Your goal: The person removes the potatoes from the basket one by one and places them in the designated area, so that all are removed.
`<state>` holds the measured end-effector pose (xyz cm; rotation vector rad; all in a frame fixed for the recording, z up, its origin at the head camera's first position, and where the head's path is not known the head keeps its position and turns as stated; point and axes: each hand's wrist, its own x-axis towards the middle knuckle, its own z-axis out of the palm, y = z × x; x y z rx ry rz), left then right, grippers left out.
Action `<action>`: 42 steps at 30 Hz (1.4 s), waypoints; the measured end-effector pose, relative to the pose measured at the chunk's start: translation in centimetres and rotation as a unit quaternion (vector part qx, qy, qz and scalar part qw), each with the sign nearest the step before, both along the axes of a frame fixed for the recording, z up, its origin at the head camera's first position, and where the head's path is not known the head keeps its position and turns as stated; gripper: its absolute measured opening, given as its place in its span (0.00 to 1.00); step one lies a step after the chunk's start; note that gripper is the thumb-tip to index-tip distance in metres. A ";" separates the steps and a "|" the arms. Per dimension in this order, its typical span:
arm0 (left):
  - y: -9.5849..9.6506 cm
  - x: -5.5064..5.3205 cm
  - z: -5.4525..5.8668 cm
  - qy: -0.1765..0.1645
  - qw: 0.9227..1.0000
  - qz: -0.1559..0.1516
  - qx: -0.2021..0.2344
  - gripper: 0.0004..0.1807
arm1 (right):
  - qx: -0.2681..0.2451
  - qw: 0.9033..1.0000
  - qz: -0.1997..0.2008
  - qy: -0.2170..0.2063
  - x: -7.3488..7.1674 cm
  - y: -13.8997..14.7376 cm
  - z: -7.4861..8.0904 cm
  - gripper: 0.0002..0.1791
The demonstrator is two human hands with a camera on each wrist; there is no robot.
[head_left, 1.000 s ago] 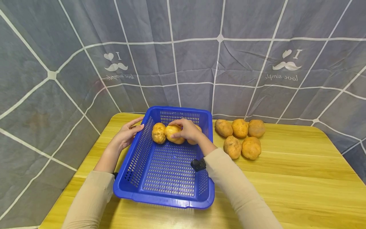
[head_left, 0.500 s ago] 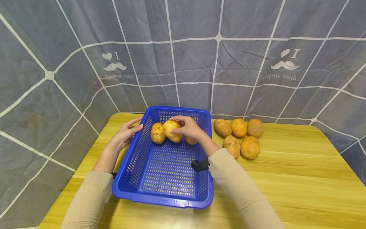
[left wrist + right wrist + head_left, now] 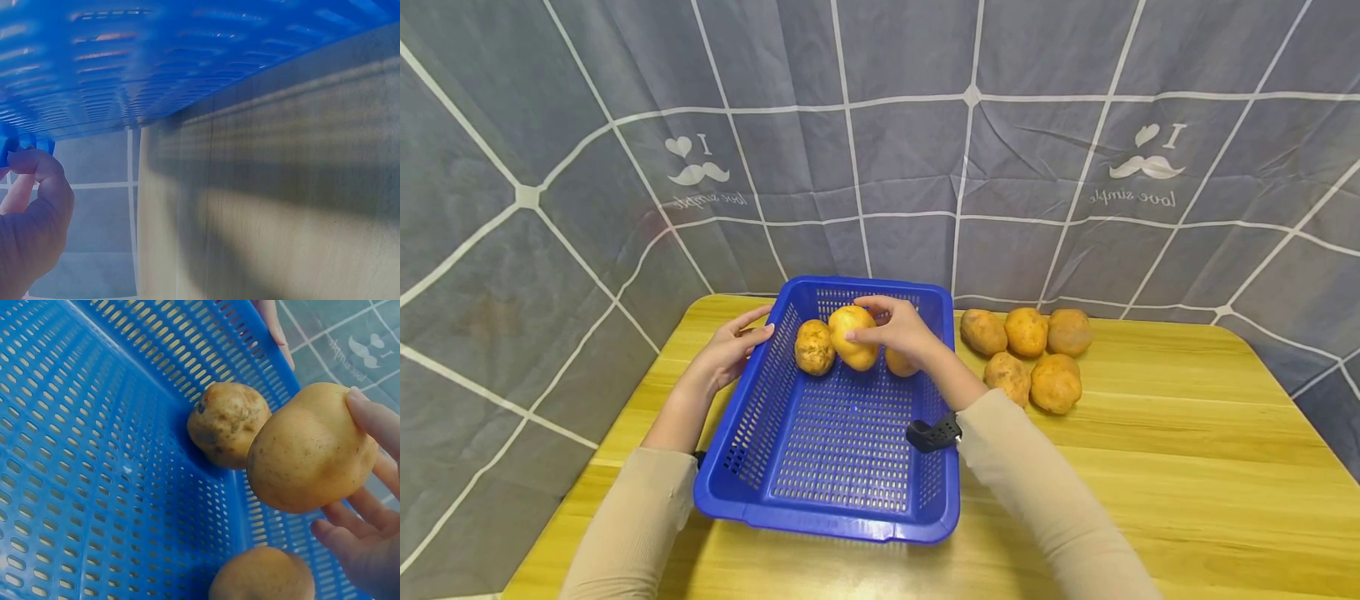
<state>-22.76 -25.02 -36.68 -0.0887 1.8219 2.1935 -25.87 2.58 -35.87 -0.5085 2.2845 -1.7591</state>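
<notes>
Potatoes in blue basket

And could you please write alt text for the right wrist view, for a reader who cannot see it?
A right hand holds a yellow potato, with a blue perforated basket behind it. Inside the basket are a dark-spotted potato and another potato cut off by the picture's bottom edge. Part of the left hand shows at the top.

Right grip: holds one potato
Left grip: at basket's left rim
Basket: blue, slotted; two more potatoes inside
Worktop: wood-grained; five potatoes right of basket
</notes>
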 end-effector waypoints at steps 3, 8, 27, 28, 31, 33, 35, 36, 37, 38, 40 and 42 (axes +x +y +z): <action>0.0 0.0 0.1 0.001 1.000 -0.001 -0.003 0.35 | 0.000 1.000 -0.011 0.001 0.1 0.1 0.3 0.31; 0.0 0.0 0.1 0.002 1.000 -0.001 -0.006 0.35 | 0.006 0.999 -0.028 0.015 0.5 0.5 0.8 0.31; 0.0 0.0 0.0 0.003 1.000 -0.001 -0.014 0.36 | 0.003 0.999 -0.022 0.024 2.6 2.1 2.9 0.27; 0.0 0.0 0.0 0.004 1.000 -0.001 -0.012 0.36 | 0.002 0.999 -0.023 0.023 2.8 2.2 3.0 0.27; 0.1 0.1 0.1 0.005 1.000 -0.001 -0.011 0.35 | -0.002 1.000 -0.025 0.018 3.3 2.5 3.4 0.27; 0.1 0.0 0.0 0.003 1.000 0.001 -0.012 0.35 | -0.002 1.000 -0.027 0.016 3.6 2.8 3.5 0.28; 0.1 0.0 0.0 0.003 1.000 0.000 -0.013 0.35 | -0.005 0.999 -0.028 0.016 3.8 3.1 3.6 0.27; 0.1 0.0 -0.1 0.002 1.000 0.001 -0.014 0.35 | -0.006 0.999 -0.030 0.016 3.9 3.3 3.6 0.27; 0.2 0.0 -0.1 0.001 1.000 0.003 -0.014 0.35 | -0.006 0.999 -0.032 0.019 4.0 3.5 3.7 0.27; 0.1 0.0 -0.1 0.001 1.000 0.003 -0.016 0.35 | -0.009 0.999 -0.034 0.021 4.1 3.6 3.7 0.27; 0.1 -0.1 -0.1 0.003 1.000 0.001 -0.018 0.35 | -0.011 0.999 -0.041 0.025 4.3 4.0 3.7 0.27; 0.1 -0.1 -0.1 0.002 1.000 0.002 -0.020 0.35 | -0.012 0.998 -0.048 0.028 4.5 4.3 3.8 0.27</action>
